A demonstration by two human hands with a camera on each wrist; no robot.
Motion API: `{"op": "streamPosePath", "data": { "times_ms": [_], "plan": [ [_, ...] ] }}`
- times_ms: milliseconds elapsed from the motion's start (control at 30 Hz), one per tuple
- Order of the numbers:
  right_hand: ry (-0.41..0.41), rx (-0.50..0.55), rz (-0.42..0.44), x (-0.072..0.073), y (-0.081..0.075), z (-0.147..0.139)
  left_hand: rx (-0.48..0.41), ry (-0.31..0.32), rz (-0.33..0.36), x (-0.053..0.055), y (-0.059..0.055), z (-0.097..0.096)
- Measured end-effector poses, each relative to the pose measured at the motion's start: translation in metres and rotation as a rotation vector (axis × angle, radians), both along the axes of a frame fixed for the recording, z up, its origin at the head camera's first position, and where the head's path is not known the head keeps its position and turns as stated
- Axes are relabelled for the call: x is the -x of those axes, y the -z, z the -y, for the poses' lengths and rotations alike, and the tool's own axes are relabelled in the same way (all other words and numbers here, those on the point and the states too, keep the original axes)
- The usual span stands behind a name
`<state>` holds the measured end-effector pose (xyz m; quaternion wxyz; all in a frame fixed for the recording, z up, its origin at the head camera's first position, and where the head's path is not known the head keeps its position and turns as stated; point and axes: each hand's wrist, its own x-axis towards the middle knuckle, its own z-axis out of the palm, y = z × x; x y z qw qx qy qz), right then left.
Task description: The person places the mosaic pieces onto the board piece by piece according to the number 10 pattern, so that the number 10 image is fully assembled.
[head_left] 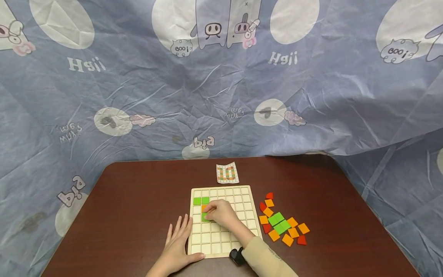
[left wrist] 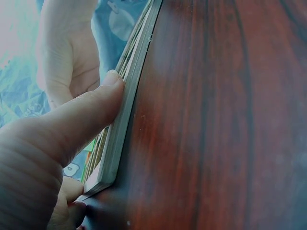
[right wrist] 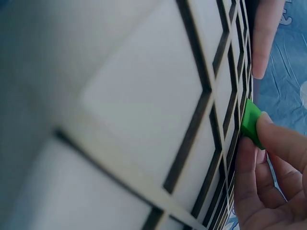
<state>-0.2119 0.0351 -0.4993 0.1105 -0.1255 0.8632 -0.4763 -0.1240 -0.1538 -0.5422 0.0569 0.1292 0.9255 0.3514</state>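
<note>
A pale wooden grid board (head_left: 216,247) lies on the table. My right hand (head_left: 221,212) pinches a green square tile (right wrist: 251,123) between thumb and fingers, tilted close over the left part of the grid. Two green tiles (head_left: 197,201) sit side by side in the second row from the far edge. An orange tile (head_left: 204,208) shows just below them, partly covered by the right fingers. My left hand (head_left: 177,244) rests spread along the board's left side, its fingers straight. In the left wrist view the thumb (left wrist: 98,103) presses on the near edge of the board.
Right of the board lie loose pieces: several orange squares (head_left: 303,228), green squares (head_left: 278,217) grouped together, and red rounded pieces (head_left: 302,240). A small paper card (head_left: 227,173) with a coloured grid pattern lies beyond the board. Printed cloth (head_left: 221,84) hangs behind the dark table (head_left: 145,184).
</note>
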Motion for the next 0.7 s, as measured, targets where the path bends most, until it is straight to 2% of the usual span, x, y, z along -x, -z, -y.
{"op": "streamPosePath", "data": {
  "times_ms": [333, 700],
  "plan": [
    [-0.001, -0.144, -0.167, -0.0045, 0.0001, 0.007, 0.001, -0.003, 0.016, 0.0005, -0.0011, 0.0001],
    [0.03, -0.142, -0.106, -0.0067, -0.0027, 0.0039, -0.013, -0.007, 0.019, 0.0001, -0.0004, 0.0001]
  ]
}}
